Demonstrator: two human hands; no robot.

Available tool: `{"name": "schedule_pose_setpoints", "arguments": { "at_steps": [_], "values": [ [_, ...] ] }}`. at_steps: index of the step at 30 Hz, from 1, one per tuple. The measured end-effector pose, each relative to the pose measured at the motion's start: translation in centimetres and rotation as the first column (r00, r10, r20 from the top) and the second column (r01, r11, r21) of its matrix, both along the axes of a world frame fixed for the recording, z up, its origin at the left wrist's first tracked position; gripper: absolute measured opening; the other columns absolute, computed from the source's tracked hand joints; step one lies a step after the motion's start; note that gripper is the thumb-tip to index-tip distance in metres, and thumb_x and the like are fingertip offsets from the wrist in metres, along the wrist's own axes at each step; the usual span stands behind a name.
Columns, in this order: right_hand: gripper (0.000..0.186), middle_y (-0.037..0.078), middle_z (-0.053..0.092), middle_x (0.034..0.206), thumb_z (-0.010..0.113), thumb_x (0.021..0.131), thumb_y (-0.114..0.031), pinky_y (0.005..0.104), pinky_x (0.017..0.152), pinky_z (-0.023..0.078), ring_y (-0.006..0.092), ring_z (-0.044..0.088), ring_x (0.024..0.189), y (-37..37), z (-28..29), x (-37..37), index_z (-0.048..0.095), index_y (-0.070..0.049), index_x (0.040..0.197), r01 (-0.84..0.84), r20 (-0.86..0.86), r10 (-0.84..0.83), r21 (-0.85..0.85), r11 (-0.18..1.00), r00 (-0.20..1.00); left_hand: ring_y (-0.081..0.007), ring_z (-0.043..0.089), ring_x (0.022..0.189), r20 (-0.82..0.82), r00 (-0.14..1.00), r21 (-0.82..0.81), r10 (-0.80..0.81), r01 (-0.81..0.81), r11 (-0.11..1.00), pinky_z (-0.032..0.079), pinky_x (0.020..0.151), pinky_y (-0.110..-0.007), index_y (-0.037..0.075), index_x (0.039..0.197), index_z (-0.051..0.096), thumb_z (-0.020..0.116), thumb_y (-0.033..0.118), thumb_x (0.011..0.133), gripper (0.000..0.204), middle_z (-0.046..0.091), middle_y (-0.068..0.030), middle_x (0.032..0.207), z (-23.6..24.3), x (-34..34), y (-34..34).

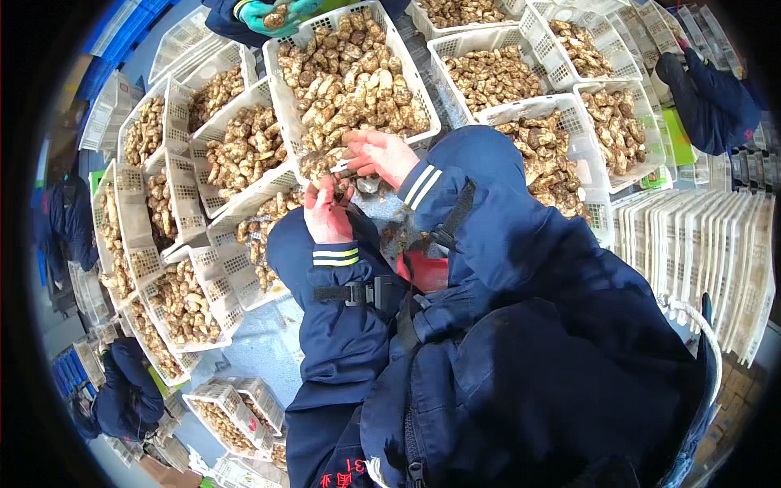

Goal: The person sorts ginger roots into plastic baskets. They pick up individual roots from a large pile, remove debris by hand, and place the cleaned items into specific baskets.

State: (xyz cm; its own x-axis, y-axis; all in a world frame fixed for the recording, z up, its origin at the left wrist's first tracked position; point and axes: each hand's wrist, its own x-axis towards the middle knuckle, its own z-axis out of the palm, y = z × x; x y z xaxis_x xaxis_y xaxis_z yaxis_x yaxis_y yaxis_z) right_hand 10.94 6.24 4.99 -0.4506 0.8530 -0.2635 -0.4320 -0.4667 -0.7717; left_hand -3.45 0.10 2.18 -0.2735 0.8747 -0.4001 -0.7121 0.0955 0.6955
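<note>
My left hand, in a pink glove, is closed around a dirt-covered mushroom. Just above and to its right, my right hand, also gloved, has its fingers drawn together on a small pale tool like a knife blade; its handle is hidden by the fingers. Both hands meet at the near edge of a white plastic crate heaped with brown and cream mushrooms. Another mushroom lies at the crate's near end, beside my fingers.
More mushroom-filled crates stand on the left and others on the right. Across from me, a co-worker's teal-gloved hands hold a mushroom. Nested empty crates stand at far right. Something red shows between my knees. Other people work around.
</note>
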Motion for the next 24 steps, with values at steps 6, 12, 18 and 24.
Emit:
{"name": "schedule_pose_setpoints", "arguments": {
  "at_steps": [6,12,18,24],
  "values": [
    [0.058,0.013,0.054,0.104,0.056,0.078,-0.002,0.0280,0.073,0.045,0.0161,0.054,0.089,0.4,-2.2,1.0,0.029,-0.002,0.130,0.048,0.107,-0.075,0.237,0.970,0.991,-0.0198,0.052,0.099,-0.507,0.838,0.142,-0.201,0.311,0.940,0.046,0.081,-0.031,0.001,0.122,0.038,0.056,0.007,0.080,0.047,0.047,-0.0128,0.116,0.2,4.5,1.4],
    [0.050,0.008,0.053,0.102,0.045,0.085,-0.006,0.0321,0.073,0.045,0.0185,0.054,0.088,0.6,-1.5,1.6,0.026,-0.009,0.132,-0.012,-0.332,-0.026,-0.113,0.993,0.943,-0.0205,0.054,0.094,-0.123,0.985,0.077,-0.124,0.134,0.988,0.046,0.079,-0.033,-0.002,0.114,0.047,0.055,0.013,0.082,0.036,0.054,-0.0108,0.107,1.6,3.1,0.4],
    [0.028,0.010,0.052,0.111,0.045,0.087,-0.011,0.0391,0.085,0.043,0.0246,0.051,0.104,0.2,0.8,0.6,0.040,-0.010,0.114,-0.061,-0.536,-0.051,-0.189,0.980,0.843,-0.0171,0.058,0.083,-0.070,0.997,-0.022,-0.029,0.027,0.999,0.048,0.069,-0.030,0.004,0.104,0.053,0.055,0.017,0.084,0.024,0.059,-0.0060,0.095,0.0,1.9,-0.2],
    [0.032,0.016,0.050,0.108,0.054,0.080,-0.004,0.0376,0.082,0.047,0.0264,0.051,0.099,1.0,6.2,5.7,0.045,-0.003,0.110,0.142,-0.699,-0.347,-0.336,0.931,0.626,-0.0177,0.058,0.077,-0.016,0.999,0.000,-0.051,0.051,0.999,0.050,0.067,-0.028,-0.002,0.100,0.053,0.056,0.014,0.083,0.024,0.059,-0.0107,0.090,-0.4,2.4,0.1]
  ]
}}
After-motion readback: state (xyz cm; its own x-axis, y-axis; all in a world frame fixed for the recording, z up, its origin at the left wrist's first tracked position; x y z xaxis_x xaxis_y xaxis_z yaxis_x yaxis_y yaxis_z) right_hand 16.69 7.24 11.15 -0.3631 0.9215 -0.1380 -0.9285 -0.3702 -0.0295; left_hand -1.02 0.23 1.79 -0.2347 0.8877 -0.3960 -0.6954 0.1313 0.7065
